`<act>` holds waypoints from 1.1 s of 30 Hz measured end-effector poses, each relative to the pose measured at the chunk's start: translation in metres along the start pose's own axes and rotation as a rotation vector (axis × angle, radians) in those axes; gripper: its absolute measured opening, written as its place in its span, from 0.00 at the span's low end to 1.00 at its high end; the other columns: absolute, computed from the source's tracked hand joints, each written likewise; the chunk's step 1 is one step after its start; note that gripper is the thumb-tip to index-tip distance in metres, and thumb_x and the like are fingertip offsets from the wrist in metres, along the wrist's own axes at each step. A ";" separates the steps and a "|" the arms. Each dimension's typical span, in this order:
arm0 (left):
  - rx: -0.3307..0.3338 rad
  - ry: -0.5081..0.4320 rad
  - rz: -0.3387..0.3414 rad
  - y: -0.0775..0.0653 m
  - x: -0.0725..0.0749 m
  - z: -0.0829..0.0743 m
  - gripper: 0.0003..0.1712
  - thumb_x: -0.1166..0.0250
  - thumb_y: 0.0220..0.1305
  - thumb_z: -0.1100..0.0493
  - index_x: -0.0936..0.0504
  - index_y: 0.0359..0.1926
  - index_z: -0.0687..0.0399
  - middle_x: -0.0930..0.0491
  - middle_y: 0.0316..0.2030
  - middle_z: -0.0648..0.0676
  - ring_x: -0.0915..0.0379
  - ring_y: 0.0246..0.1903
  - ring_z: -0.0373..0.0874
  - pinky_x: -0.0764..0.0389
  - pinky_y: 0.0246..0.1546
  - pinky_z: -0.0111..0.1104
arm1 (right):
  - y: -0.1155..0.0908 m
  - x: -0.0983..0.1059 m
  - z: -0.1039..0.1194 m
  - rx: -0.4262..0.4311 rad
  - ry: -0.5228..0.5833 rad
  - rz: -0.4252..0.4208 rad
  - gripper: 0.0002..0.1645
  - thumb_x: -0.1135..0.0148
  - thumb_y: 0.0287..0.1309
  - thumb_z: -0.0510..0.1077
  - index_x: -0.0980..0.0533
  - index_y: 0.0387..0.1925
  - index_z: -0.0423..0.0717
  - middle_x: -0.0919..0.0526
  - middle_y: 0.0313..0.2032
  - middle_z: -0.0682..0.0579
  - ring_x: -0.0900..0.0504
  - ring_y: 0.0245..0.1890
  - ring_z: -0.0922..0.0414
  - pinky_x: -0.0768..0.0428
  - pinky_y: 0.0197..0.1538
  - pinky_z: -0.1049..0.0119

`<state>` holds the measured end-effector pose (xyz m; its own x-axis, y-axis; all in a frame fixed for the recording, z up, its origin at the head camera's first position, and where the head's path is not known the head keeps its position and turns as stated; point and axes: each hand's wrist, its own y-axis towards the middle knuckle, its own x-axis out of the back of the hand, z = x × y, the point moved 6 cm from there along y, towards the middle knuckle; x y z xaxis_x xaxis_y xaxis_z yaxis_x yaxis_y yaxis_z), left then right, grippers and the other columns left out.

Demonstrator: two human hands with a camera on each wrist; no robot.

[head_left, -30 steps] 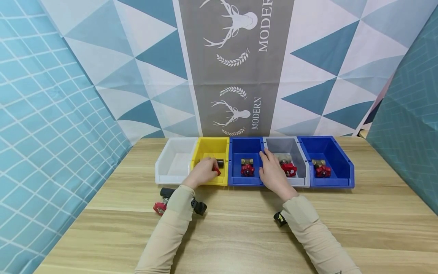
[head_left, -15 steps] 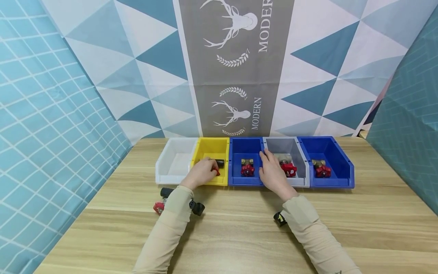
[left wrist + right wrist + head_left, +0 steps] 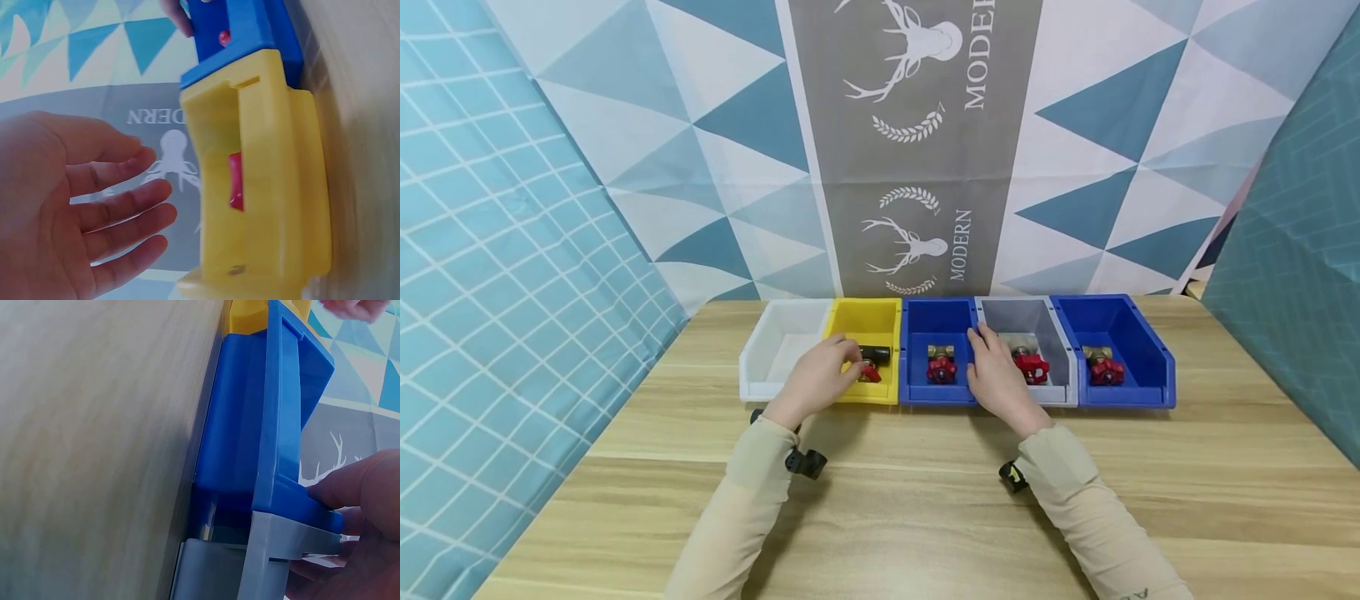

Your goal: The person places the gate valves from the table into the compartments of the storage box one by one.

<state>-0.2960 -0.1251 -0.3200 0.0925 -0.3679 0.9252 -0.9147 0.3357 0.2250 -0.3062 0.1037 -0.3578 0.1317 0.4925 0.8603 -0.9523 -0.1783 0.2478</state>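
My left hand [image 3: 820, 379] hovers over the front of the yellow bin [image 3: 867, 317], fingers loosely bent and holding nothing. Inside that bin lies a valve with a red handwheel [image 3: 869, 373] and a black cylindrical part [image 3: 874, 352]. With its thumb on the blue side and fingers on the grey side, my right hand [image 3: 1000, 379] grips the adjoining walls of the middle blue bin [image 3: 936, 321] and the grey bin [image 3: 1022, 313]. A brass valve with a red handwheel [image 3: 942, 369] sits in the blue bin; another red-wheeled valve [image 3: 1032, 367] is in the grey one.
A white bin [image 3: 792, 333] stands at the row's left end. At the right end, a second blue bin [image 3: 1138, 350] holds a red-wheeled brass valve [image 3: 1105, 371]. A black-ended part [image 3: 756, 415] on the wooden table [image 3: 910, 500] is mostly hidden by the left forearm.
My left hand has let go of the red-wheeled valve in the yellow bin and drawn back up and left, uncovering it. My right hand has stayed in place.
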 end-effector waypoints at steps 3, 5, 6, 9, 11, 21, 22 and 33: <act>-0.025 -0.010 -0.021 -0.010 0.011 0.000 0.04 0.42 0.60 0.58 0.22 0.33 0.52 0.24 0.34 0.49 0.27 0.34 0.43 0.24 0.37 0.35 | 0.001 0.002 0.001 0.008 -0.002 -0.006 0.33 0.48 0.58 0.36 0.44 0.64 0.33 0.49 0.67 0.36 0.46 0.65 0.39 0.35 0.58 0.45; -0.035 -0.007 -0.018 -0.017 0.017 0.002 0.04 0.42 0.60 0.58 0.23 0.33 0.51 0.24 0.33 0.49 0.26 0.34 0.43 0.24 0.36 0.35 | 0.002 0.002 0.001 0.009 -0.002 -0.006 0.33 0.48 0.58 0.36 0.44 0.64 0.33 0.49 0.67 0.36 0.46 0.65 0.39 0.35 0.59 0.45; -0.040 0.000 -0.010 -0.020 0.019 0.002 0.04 0.42 0.60 0.58 0.23 0.33 0.51 0.23 0.33 0.48 0.26 0.33 0.43 0.25 0.35 0.35 | 0.002 0.002 0.001 0.007 -0.003 -0.004 0.33 0.48 0.59 0.36 0.44 0.64 0.33 0.49 0.67 0.36 0.46 0.65 0.39 0.35 0.58 0.45; -0.054 0.038 0.037 -0.031 0.024 0.004 0.05 0.42 0.60 0.57 0.22 0.33 0.51 0.23 0.32 0.48 0.27 0.30 0.41 0.26 0.33 0.34 | 0.002 0.001 0.001 0.000 -0.002 0.004 0.33 0.48 0.59 0.36 0.44 0.64 0.33 0.49 0.67 0.36 0.46 0.65 0.39 0.35 0.58 0.45; -0.063 0.073 0.076 -0.038 0.027 0.006 0.06 0.42 0.59 0.57 0.21 0.34 0.52 0.22 0.31 0.48 0.27 0.29 0.40 0.26 0.32 0.34 | 0.001 -0.001 0.000 -0.002 -0.002 0.009 0.33 0.48 0.59 0.36 0.45 0.64 0.33 0.49 0.67 0.37 0.46 0.65 0.39 0.34 0.57 0.45; 0.055 0.140 0.273 -0.071 0.036 0.025 0.15 0.42 0.60 0.57 0.28 0.17 0.52 0.35 0.13 0.45 0.41 0.15 0.37 0.37 0.20 0.30 | 0.001 0.000 0.000 0.005 -0.007 -0.003 0.33 0.48 0.59 0.36 0.44 0.64 0.33 0.49 0.67 0.36 0.46 0.65 0.39 0.34 0.57 0.45; 0.071 0.133 0.293 -0.074 0.037 0.027 0.17 0.42 0.60 0.58 0.31 0.14 0.52 0.39 0.12 0.45 0.43 0.13 0.37 0.39 0.18 0.29 | 0.001 0.000 0.000 0.004 -0.007 -0.003 0.33 0.48 0.59 0.37 0.44 0.64 0.33 0.49 0.67 0.37 0.46 0.65 0.39 0.34 0.57 0.45; 0.204 0.094 0.447 -0.089 0.020 0.045 0.20 0.41 0.60 0.53 0.33 0.13 0.51 0.39 0.09 0.45 0.43 0.11 0.36 0.40 0.17 0.29 | 0.001 0.001 0.000 -0.004 0.003 0.010 0.33 0.48 0.59 0.36 0.45 0.65 0.33 0.49 0.67 0.37 0.47 0.65 0.39 0.32 0.56 0.46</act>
<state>-0.2306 -0.2007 -0.3353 -0.3001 -0.1440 0.9430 -0.9302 0.2634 -0.2558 -0.3068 0.1044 -0.3571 0.1212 0.4935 0.8612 -0.9545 -0.1801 0.2375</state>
